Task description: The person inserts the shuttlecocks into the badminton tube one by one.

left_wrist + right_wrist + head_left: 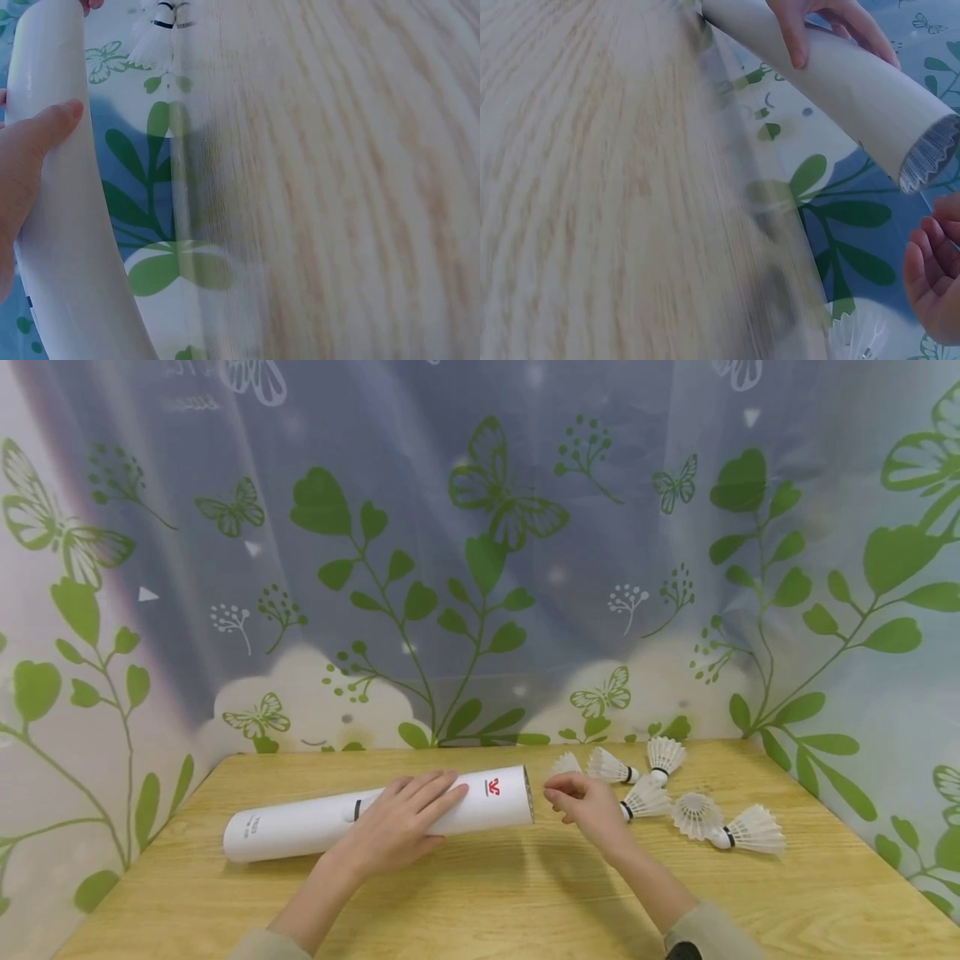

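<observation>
Your left grip (pixel 403 818) is laid over the middle of the white tube (pixel 300 832) and holds it, thumb on one side and fingers across the top. The tube lies crosswise over the table (pixel 465 910), left end resting on it; whether its right end is raised, I cannot tell.

Markings on the tube: near its right end, a red logo (pixel 492 787) with a line of small print below, too small to read. Near its left end, dark lettering (pixel 258 828), apparently a model code ending in "23", with a smaller line beneath that cannot be made out. A black mark (pixel 357 810) shows just beside your left grip.

The tube's right end is the open mouth. The right wrist view shows a pale scalloped edge (pixel 932 154) within it; I cannot tell to what it belongs.

Your right grip (pixel 590 810) is just off the tube's mouth, apart from it, fingers loosely bent, nothing visible in it.

Right of the tube, six white shuttlecocks (pixel 756 830) lie on the table, several with a black band at the cork; no brand is legible on them. Behind the tube, a leaf-and-butterfly curtain (pixel 420 602) carries faint, mirrored white script (pixel 193 402), high up and unreadable.
</observation>
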`<state>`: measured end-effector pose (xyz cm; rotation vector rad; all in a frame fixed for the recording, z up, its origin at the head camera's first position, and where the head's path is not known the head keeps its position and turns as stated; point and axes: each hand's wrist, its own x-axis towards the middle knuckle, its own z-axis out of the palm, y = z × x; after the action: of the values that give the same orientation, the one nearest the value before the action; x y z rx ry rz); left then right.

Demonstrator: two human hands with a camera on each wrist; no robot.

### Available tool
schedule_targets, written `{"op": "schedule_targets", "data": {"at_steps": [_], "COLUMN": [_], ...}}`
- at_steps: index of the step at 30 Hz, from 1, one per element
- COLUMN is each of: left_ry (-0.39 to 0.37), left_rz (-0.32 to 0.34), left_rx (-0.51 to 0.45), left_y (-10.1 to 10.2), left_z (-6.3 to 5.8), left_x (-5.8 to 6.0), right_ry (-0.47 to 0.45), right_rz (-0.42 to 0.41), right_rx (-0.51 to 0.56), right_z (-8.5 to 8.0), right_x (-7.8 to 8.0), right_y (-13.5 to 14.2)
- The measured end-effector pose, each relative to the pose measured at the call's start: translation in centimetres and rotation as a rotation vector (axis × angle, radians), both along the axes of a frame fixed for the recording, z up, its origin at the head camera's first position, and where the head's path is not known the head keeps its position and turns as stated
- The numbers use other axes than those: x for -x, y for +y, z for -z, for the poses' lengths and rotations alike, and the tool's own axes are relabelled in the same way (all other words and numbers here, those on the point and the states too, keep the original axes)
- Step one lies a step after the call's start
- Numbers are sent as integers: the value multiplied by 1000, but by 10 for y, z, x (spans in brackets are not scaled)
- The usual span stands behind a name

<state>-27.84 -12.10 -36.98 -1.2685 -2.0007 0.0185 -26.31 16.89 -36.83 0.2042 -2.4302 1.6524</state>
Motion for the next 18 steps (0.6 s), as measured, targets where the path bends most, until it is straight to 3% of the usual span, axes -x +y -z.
{"op": "schedule_targets", "data": {"at_steps": [8,18], "left_ry": [-8,-20], "left_rz": [-4,0], "left_rx": [8,3], "left_y": [1,1], "left_z": [0,2], "left_x": [0,2], "right_ry": [14,-39], "right_rz": [4,28], "right_rx": [-33,-84], "right_z": [-4,-8], "right_x": [-4,-12], "right_y": [27,66]}}
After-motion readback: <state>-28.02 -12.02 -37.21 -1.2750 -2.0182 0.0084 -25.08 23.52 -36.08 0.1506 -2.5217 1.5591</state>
